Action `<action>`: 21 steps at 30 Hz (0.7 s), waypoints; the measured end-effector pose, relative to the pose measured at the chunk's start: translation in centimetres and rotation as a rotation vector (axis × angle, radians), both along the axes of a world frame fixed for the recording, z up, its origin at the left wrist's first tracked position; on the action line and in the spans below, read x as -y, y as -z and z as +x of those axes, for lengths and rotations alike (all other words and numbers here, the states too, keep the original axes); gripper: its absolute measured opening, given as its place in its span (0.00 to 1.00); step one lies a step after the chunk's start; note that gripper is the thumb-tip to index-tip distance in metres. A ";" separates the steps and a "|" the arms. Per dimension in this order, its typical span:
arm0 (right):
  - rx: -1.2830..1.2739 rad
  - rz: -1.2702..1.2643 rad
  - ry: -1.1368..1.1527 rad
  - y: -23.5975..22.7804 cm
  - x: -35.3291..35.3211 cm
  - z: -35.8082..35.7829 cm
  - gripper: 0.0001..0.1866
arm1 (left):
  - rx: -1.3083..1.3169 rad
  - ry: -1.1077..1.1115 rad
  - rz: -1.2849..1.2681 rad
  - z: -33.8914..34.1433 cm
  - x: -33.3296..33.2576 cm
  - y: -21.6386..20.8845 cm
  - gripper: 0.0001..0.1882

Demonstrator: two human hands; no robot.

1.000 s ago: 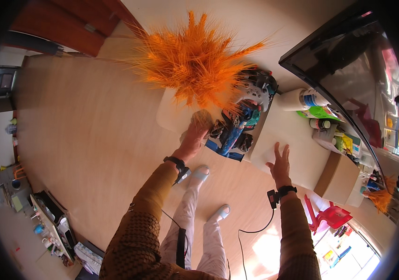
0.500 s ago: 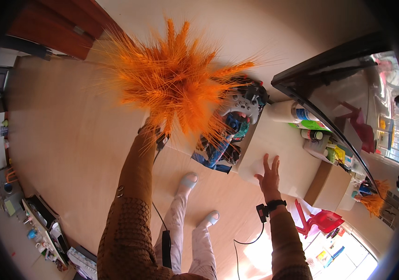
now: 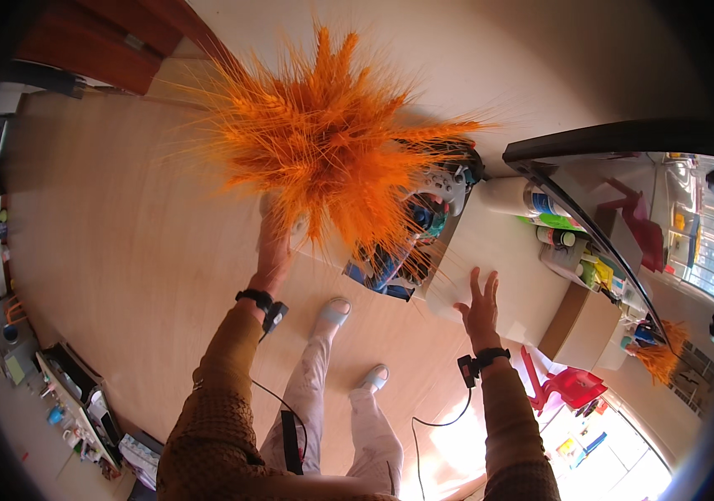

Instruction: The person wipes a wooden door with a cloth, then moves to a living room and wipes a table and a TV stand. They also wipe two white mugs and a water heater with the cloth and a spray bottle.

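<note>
A large bunch of orange dried wheat ears (image 3: 332, 138) fills the upper middle of the view, with long bristles spreading outward. My left hand (image 3: 273, 246) reaches up to its lower left edge; the fingers disappear behind the ears, so their grip is hidden. Something pale beside that hand, under the bunch, is mostly covered. My right hand (image 3: 481, 313) is open, fingers spread, over the white cabinet top (image 3: 507, 259), holding nothing. Partly under the wheat, a box of odds and ends (image 3: 382, 280) has a grey game controller (image 3: 449, 188) in it.
A dark-framed screen (image 3: 607, 209) leans over the right side. Before it are a white cylindrical container (image 3: 511, 199), a small dark bottle (image 3: 556, 236) and a cardboard box (image 3: 581, 326). A red plastic chair (image 3: 570, 388) stands at lower right; a reddish-brown wooden piece (image 3: 106, 42) is upper left.
My left hand and wrist have come lower in the view, showing more of the hand below the bunch. The wheat appears slightly further right. My right hand remains spread, nearly in place.
</note>
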State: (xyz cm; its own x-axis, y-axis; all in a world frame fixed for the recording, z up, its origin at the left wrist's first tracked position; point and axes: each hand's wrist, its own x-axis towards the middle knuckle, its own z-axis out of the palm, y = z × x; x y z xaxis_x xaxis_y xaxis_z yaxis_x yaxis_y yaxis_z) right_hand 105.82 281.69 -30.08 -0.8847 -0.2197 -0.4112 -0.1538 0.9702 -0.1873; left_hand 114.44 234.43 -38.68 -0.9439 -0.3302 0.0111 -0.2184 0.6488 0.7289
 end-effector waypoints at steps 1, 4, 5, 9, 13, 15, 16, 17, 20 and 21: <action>-0.003 0.000 -0.001 0.0 0.0 0.0 0.61 | 0.000 0.028 -0.068 1.3 -1.6 -0.4 0.29; -0.002 0.006 -0.002 0.1 -0.1 0.0 0.60 | -0.035 0.169 -0.086 2.1 -4.4 0.0 0.31; 0.028 0.024 0.016 0.2 -0.2 0.0 0.60 | -0.030 0.203 -0.056 1.8 -4.8 0.4 0.32; 0.004 0.038 -0.029 0.3 -0.4 -0.1 0.59 | 0.017 0.424 -0.021 -2.8 -4.6 3.6 0.28; 0.017 0.046 -0.041 0.1 -0.3 -0.3 0.59 | -0.036 0.483 -0.150 -6.3 -5.9 4.4 0.30; -0.005 0.057 -0.056 0.0 -0.3 -0.4 0.59 | 0.061 0.331 0.156 -6.0 -6.4 3.3 0.30; -0.003 0.067 -0.064 -0.1 -0.4 -0.4 0.59 | 0.019 0.255 0.308 -6.0 -6.7 2.8 0.30; -0.001 0.069 -0.067 -0.2 -0.4 -0.5 0.59 | -0.061 0.195 0.246 -3.9 -6.5 1.6 0.28; -0.011 0.062 -0.073 -0.3 -0.3 -0.6 0.58 | -0.176 0.080 -0.070 1.6 -6.7 -1.0 0.24; -0.017 0.048 -0.065 -0.3 -0.4 -0.6 0.58 | -0.212 0.065 -0.202 3.1 -6.9 -1.7 0.23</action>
State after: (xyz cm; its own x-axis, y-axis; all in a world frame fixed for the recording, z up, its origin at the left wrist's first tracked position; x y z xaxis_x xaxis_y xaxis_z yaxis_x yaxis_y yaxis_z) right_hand 105.17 282.06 -29.79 -0.8762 -0.2572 -0.4075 -0.2193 0.9658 -0.1380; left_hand 117.54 241.33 -37.00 -0.9326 -0.2402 0.2692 -0.0288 0.7933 0.6082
